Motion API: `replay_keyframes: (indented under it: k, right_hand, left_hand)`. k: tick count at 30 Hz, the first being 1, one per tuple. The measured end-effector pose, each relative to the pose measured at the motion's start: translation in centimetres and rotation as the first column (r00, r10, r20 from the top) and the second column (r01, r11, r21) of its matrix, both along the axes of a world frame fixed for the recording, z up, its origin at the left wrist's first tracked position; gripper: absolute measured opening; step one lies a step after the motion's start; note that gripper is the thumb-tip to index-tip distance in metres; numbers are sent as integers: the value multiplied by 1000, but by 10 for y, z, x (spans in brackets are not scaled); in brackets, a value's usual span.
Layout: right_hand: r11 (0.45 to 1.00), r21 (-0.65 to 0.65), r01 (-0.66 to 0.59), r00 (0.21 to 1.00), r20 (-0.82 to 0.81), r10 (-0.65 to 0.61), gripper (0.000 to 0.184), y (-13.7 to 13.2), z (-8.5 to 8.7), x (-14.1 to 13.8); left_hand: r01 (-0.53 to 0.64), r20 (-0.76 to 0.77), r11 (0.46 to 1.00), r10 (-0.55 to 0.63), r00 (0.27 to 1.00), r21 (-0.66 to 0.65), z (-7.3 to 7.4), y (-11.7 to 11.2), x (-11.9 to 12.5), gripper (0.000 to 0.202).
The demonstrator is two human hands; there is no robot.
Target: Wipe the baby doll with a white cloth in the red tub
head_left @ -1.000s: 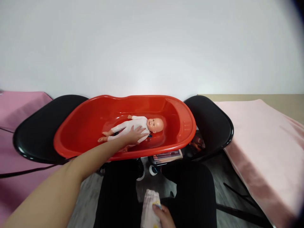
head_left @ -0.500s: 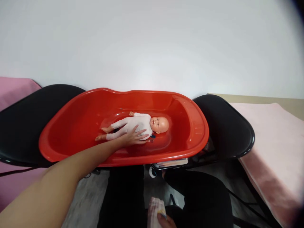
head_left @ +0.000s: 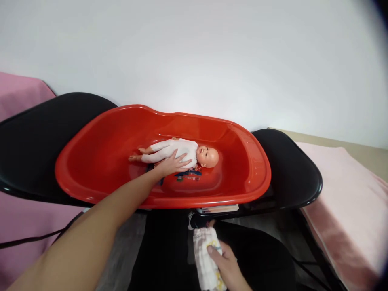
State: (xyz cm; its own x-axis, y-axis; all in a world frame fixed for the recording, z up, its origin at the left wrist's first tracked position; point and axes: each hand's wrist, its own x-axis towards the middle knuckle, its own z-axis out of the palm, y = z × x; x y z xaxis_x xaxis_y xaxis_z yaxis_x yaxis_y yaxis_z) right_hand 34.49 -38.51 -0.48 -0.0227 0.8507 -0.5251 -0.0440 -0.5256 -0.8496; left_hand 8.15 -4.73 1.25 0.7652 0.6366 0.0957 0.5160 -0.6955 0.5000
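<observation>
A baby doll (head_left: 186,151) in a white one-piece suit lies in a red baby bathtub (head_left: 260,169), its bald head to the right and its bare feet to the left. My left hand (head_left: 172,165) rests across the doll's trunk with the fingers spread; the near arm of the doll is mostly hidden. Below the tub's front rim, over my lap, my right hand (head_left: 226,260) is closed on a folded diaper (head_left: 204,250), white with pale checks and yellow prints. My thumb presses on its printed face.
Black rounded surfaces flank the tub on the left (head_left: 39,145) and right (head_left: 291,169). Pink covers lie beyond on the left (head_left: 21,93) and right (head_left: 342,194). A white wall (head_left: 194,52) rises behind. Dark printed lettering (head_left: 190,174) marks the tub floor. My black-clad legs are below.
The doll has tipped slightly toward the far side under my left hand, showing more of the lettering. My right hand has risen further into view with the diaper.
</observation>
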Motion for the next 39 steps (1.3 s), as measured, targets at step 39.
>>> replay_keyframes:
  k: [39]
  right_hand:
    - [-185,-318,-930,-218,881,-420,46,380,-1,6]
  left_hand:
    - [-611,-194,713,690,697,343,66,42,-6,52]
